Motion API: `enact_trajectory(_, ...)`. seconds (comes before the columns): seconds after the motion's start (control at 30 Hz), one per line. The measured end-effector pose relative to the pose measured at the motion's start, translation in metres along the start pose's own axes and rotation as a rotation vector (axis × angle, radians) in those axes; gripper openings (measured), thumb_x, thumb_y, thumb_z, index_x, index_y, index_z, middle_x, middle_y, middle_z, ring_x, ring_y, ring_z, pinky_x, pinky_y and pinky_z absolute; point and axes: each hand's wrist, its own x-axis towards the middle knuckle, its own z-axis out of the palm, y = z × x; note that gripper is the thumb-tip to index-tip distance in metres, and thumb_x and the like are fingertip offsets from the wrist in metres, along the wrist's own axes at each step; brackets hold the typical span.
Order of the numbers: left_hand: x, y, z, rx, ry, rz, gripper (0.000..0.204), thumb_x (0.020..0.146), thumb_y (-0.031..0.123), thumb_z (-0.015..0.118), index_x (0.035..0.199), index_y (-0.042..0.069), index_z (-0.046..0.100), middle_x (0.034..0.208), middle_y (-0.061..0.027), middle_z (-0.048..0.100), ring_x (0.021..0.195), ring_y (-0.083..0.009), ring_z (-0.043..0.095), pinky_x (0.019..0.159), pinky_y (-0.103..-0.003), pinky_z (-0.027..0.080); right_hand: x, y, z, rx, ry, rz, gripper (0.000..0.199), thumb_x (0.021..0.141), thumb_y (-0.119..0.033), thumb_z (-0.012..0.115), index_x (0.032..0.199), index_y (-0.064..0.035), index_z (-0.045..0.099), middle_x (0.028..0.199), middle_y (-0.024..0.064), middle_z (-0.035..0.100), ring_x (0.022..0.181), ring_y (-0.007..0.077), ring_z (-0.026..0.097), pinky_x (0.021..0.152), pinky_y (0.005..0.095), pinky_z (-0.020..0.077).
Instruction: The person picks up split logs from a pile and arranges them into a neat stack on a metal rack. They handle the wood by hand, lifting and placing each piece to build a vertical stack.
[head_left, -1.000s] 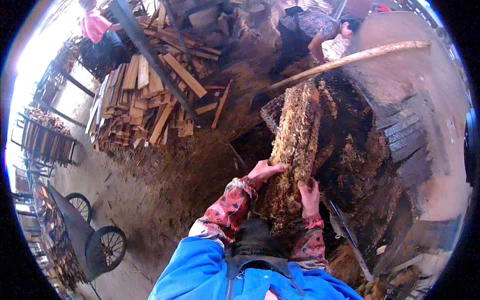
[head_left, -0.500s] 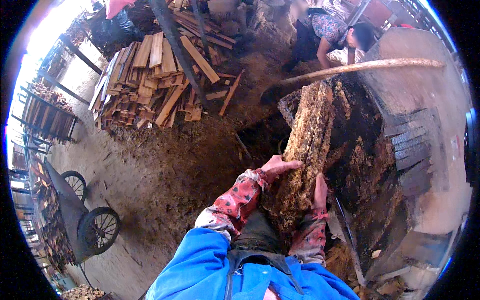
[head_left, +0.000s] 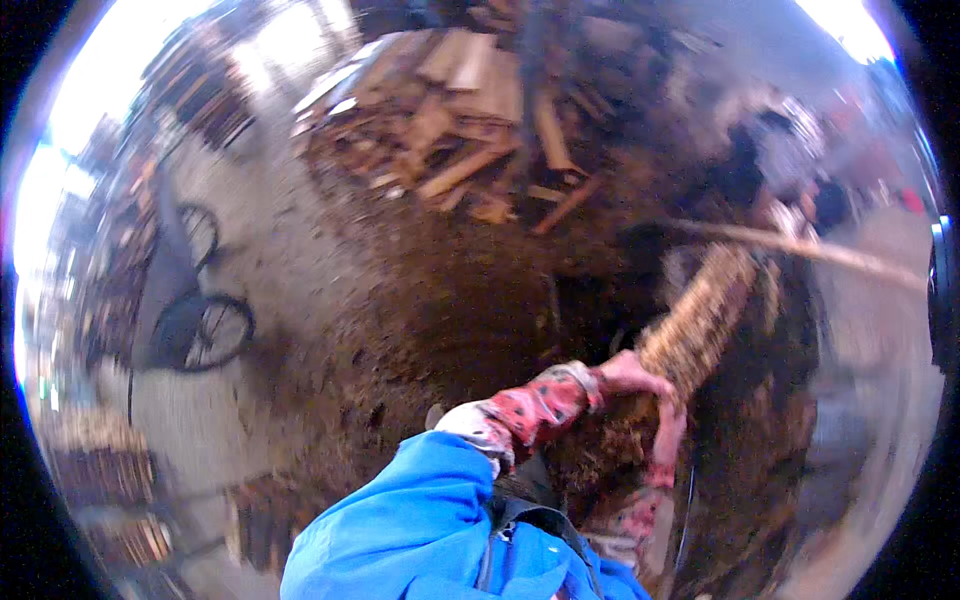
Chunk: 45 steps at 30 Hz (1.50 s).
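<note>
A long, rough, fibrous yellow-brown slab [head_left: 705, 315], like a coarse log or bark piece, stretches away from me on the right of the head view. My left hand [head_left: 634, 374] grips its left side close to its near end, thumb across the top. On the opposite side my right hand [head_left: 668, 408] is closed against it, the fingers partly hidden and blurred. Patterned red sleeves cover both forearms. Dark, crumbly material surrounds the slab, and a long wooden pole [head_left: 800, 247] crosses beyond its far end.
Cut boards [head_left: 450, 120] lie heaped at the far left of the dirt floor [head_left: 390, 290]. A two-wheeled cart [head_left: 165, 300] stands at the left. Another person [head_left: 785, 155] bends down beyond the pole. A pale surface [head_left: 880, 330] lies at the right.
My view has swung, so the scene sits further right and is smeared. Both hands stay on the slab, now closer together, and it slants more to the right.
</note>
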Motion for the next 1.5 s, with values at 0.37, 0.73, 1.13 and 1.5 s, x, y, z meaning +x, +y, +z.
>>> enact_trajectory(0.37,-0.031,0.028,0.014,-0.328,0.372,0.112,0.055,0.060,0.027,0.081,0.107,0.002,0.066,0.095,-0.0069,0.068,0.087,-0.0160,0.063,0.080,-0.033,0.051,0.040,-0.052,-0.005,0.018,-0.301,0.025,0.072,0.083,-0.036,0.064,0.136,0.0038,0.036,0.129,0.0168,0.048,0.111,0.0267,0.052,0.096,0.0383,0.0427)
enact_trajectory(0.73,-0.109,0.080,0.045,-0.565,0.853,0.426,0.057,0.067,0.021,0.081,0.116,0.001,0.061,0.105,-0.0047,0.066,0.094,-0.0141,0.061,0.088,-0.032,0.049,0.051,-0.166,0.045,0.020,-0.916,-0.024,0.074,0.078,-0.033,0.071,0.134,0.0019,0.038,0.123,0.0140,0.051,0.107,0.0240,0.054,0.093,0.0358,0.0436)
enact_trajectory(1.13,-0.106,0.129,0.168,-0.699,1.468,0.670,0.047,0.078,0.020,0.077,0.116,0.000,0.060,0.110,-0.0058,0.065,0.098,-0.0145,0.061,0.090,-0.031,0.049,0.075,-0.269,0.039,-0.351,-1.422,-0.097,0.053,0.074,-0.019,0.075,0.117,0.0024,0.051,0.107,0.0093,0.062,0.092,0.0156,0.059,0.083,0.0291,0.0469)
enact_trajectory(1.5,-0.049,0.135,0.176,-0.698,1.782,0.770,0.040,0.081,0.017,0.073,0.114,-0.001,0.060,0.104,-0.0070,0.066,0.091,-0.0142,0.063,0.082,-0.031,0.052,0.125,-0.275,0.067,-0.435,-1.774,-0.190,0.056,0.076,-0.022,0.074,0.120,0.0047,0.050,0.109,0.0107,0.062,0.095,0.0163,0.059,0.084,0.0301,0.0480)
